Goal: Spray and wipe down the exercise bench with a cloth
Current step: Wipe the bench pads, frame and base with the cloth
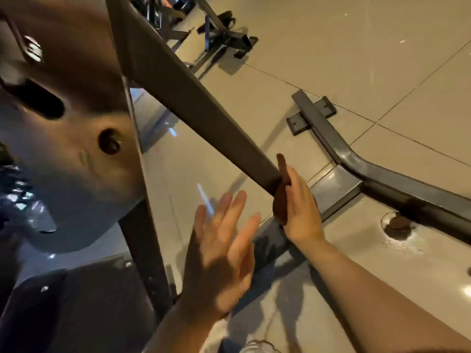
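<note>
Brown and folded, the cloth [280, 192] is pressed against the lower end of a slanted grey metal strut [193, 98] of the exercise bench frame, seen from the head camera. The right hand [300, 207] holds it there: the palm and fingers lie flat along the cloth's outer side, with the thumb side toward the camera, and a tongue of cloth sticks up above the fingertips. Whether the fingers curl round the far side of the strut cannot be told from this angle.

The left hand [224, 248] is just beside the cloth, to its left and nearer the camera, not touching it or the frame. Its fingers are straight and spread, the palm turned toward the strut, and it carries nothing. It is slightly blurred.

The strut runs from the top left down to the cloth, where it meets a low grey base bar [382, 184] lying on the pale tiled floor [356, 59]. That bar bends and runs on toward a flat foot plate [309, 115] farther away. A dark upright post [145, 240] of the same frame stands left of the left hand, below a large blurred metal plate [66, 118] with a bolt hole. A small round fitting [397, 224] sits on the floor right of the right hand. More dark equipment [219, 29] stands at the top, well apart.
</note>
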`<state>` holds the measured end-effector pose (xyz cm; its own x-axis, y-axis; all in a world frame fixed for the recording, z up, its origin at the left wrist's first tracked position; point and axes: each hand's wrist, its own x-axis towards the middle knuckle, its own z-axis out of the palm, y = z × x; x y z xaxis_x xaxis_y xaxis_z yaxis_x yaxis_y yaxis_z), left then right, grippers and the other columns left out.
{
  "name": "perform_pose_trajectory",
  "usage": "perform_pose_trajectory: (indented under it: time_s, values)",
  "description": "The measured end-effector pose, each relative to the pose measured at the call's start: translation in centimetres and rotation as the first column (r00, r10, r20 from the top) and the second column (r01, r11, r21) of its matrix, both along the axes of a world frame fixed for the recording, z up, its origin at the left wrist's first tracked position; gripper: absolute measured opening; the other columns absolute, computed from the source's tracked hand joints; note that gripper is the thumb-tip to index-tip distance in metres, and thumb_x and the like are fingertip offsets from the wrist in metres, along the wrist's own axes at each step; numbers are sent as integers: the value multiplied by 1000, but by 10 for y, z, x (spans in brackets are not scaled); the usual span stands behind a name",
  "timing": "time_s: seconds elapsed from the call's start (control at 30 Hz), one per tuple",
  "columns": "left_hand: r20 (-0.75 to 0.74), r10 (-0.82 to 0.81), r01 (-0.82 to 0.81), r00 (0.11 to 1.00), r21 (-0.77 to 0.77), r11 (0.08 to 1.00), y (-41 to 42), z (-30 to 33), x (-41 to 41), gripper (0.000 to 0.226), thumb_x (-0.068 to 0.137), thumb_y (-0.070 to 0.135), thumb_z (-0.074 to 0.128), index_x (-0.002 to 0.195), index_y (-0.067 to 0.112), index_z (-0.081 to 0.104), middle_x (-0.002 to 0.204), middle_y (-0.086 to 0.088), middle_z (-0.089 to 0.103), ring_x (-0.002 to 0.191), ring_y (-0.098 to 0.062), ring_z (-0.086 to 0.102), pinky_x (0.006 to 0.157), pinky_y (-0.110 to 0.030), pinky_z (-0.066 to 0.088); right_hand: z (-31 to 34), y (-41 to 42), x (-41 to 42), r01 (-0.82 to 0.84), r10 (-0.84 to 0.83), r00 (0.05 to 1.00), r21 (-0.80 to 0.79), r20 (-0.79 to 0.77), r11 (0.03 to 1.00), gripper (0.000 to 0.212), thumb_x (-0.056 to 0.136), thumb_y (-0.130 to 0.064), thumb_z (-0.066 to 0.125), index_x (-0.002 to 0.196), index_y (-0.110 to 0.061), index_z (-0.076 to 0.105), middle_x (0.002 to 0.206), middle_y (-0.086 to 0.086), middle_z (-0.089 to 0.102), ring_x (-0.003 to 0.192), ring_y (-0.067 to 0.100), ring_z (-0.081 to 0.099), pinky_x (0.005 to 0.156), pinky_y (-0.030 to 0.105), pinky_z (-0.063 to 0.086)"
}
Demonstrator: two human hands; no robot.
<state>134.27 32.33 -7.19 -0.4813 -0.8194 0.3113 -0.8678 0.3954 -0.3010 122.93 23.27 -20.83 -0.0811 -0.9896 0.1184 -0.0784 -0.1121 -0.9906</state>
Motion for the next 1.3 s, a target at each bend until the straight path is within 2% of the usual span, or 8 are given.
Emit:
perform_pose_trajectory:
  time_s: [0.13, 0.23, 0.33, 0.5, 0.77, 0.87, 1.03, 1.3]
  values:
    - [-99, 262, -228, 960, 264, 937, 4, -83, -1, 60, 77, 25, 70, 134, 21, 51, 151, -6, 37, 140, -25, 31, 114, -53, 28, -72, 12, -2, -8, 32, 972, 104, -233, 995, 48, 105, -40, 23, 151, -27, 23, 152, 5, 38, 140, 24, 35, 117, 31, 23]
    - [-244, 412, -318, 878, 347, 882, 10, -122, -4, 62, 75, 27, 73, 133, 24, 51, 150, -6, 41, 141, -18, 27, 109, -57, 20, -113, 10, -1, 34, 19, 929, 138, -368, 990, 75, 78, -6, 76, 143, -6, 37, 144, 17, 44, 132, 32, 42, 111, 37, 36]
    - [-320, 466, -337, 825, 385, 859, 28, -144, 2, 56, 84, 38, 53, 139, 30, 42, 151, -3, 39, 143, -11, 24, 112, -54, 28, -121, 8, 5, 53, -38, 930, 32, -365, 998, 57, 84, 4, 60, 139, 2, 42, 140, 21, 48, 131, 35, 41, 112, 31, 29]
    - [-460, 559, -396, 690, 406, 824, 57, -160, 11, 55, 82, 27, 63, 134, 14, 51, 148, 3, 34, 139, -10, 27, 108, -49, 38, -12, -2, 20, 115, -119, 967, 33, 224, 993, 40, 102, -48, 28, 140, -42, 39, 135, -3, 52, 125, 17, 50, 104, 45, 44]
    - [-627, 580, -364, 520, 451, 815, 30, -119, -16, 55, 94, 27, 53, 145, 22, 35, 146, 6, 37, 131, 5, 28, 105, -5, 24, -7, -12, 4, -27, 25, 1000, -175, -13, 984, 73, 97, -64, 13, 145, -14, 35, 135, 7, 50, 122, 20, 49, 102, 47, 43]
    - [-727, 647, -208, 229, 613, 762, 7, -107, -37, 57, 97, 20, 52, 136, 49, 23, 145, 26, 27, 136, 5, 28, 108, -17, 26, -42, -9, -17, -200, 197, 976, -16, -96, 980, 67, 98, -60, 14, 148, -19, 30, 140, 4, 47, 127, 19, 45, 106, 45, 40]
    - [-765, 642, -19, 50, 642, 767, -29, -102, -68, 59, 97, 22, 51, 134, 57, 21, 137, 38, 26, 133, 9, 27, 108, -21, 26, -74, -3, -46, -362, 384, 919, 190, -93, 913, 41, 106, -27, 31, 138, -49, 20, 125, -13, 43, 117, 8, 47, 102, 24, 38]
    - [-680, 733, -19, -22, 733, 680, -9, -130, -62, 57, 96, 13, 54, 133, 50, 31, 145, 19, 36, 130, 2, 38, 102, -14, 35, -87, 2, -61, -234, 266, 960, 266, -91, 935, 25, 104, -25, 40, 122, -33, 57, 98, -9, 60, 95, 8, 58, 80, 16, 47]
